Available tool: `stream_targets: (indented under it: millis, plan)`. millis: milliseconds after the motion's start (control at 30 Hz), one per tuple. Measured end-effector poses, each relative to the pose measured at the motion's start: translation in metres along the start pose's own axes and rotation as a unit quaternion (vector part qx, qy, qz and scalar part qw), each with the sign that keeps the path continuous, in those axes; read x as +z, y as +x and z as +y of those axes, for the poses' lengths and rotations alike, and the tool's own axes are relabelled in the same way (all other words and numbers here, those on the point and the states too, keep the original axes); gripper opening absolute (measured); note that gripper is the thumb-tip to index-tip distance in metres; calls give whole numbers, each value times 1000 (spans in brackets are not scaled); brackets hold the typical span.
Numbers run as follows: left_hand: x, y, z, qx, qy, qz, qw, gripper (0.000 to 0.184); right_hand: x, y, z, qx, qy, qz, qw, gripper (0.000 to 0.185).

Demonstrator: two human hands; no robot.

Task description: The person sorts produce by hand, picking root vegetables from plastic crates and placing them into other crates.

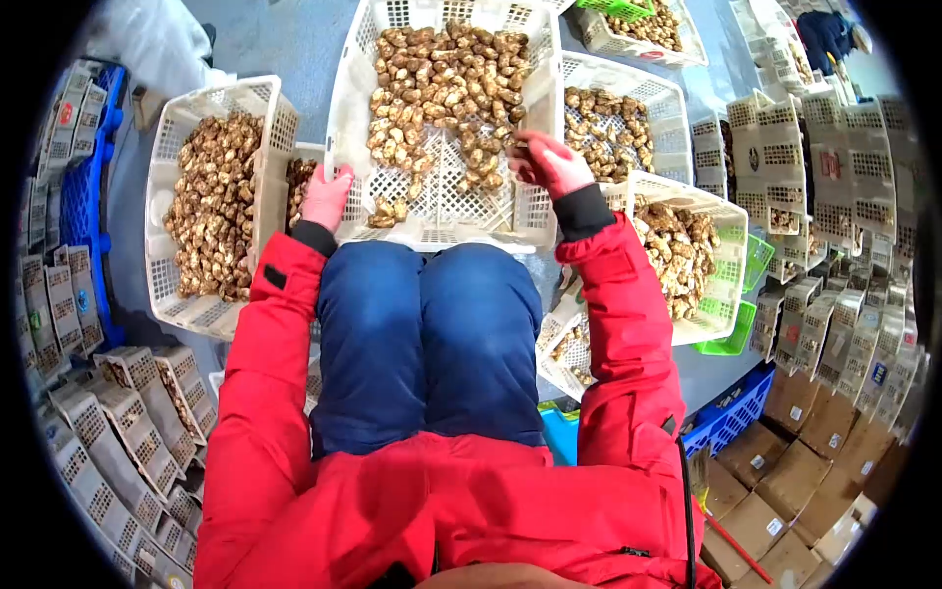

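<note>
A white plastic crate (345, 118) stands in front of my knees, with brown-and-whitish mushrooms (446, 83) heaped toward its far end. Its slatted floor shows at the near end, where a few mushrooms (389, 211) lie by themselves. My left hand (327, 199) is at the crate's left rim, thumb on the inner side and fingers outside, closed over the edge. Over the right wall reaches my right hand (555, 165), its bent fingers apart beside the mushrooms; nothing visible is in them.
Mushroom-filled crates stand left (162, 211), back right (677, 113) and right (731, 265). Green baskets (731, 332) lie beyond the right one. Stacked crates (128, 412) line both sides. Cardboard boxes (785, 471) sit at lower right. Another person (826, 37) is at upper right.
</note>
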State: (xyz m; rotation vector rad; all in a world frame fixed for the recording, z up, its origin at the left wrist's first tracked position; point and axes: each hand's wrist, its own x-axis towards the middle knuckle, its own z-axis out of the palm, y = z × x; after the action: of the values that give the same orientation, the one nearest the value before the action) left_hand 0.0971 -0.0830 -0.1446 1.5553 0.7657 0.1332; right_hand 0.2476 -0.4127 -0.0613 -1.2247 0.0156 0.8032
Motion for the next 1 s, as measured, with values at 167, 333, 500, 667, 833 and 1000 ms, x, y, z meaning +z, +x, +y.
stream_targets:
  millis: [167, 333, 500, 667, 833, 1000]
  plan:
    - [-3, 8, -34, -30, -155, 10, 987, 24, 9, 117, 44, -56, -287, 80, 953, 34]
    - [-3, 2, -23, -24, -16, 39, 999, 20, 60, 176, 63, -193, -685, 114, 693, 52]
    - [-1, -1, -17, -78, -35, 28, 996, 20, 79, 155, 90, -171, -823, -11, 542, 70]
    - [-1, -6, 1, -85, -25, 28, 996, 21, 91, 101, 72, -25, -834, -271, 480, 38]
    - [2, -4, -8, -50, -49, 50, 996, 21, 94, 123, 68, -85, -710, -250, 653, 36]
    - [-1, 4, -28, -26, -78, 29, 996, 19, 107, 157, 95, -144, -773, -54, 616, 50]
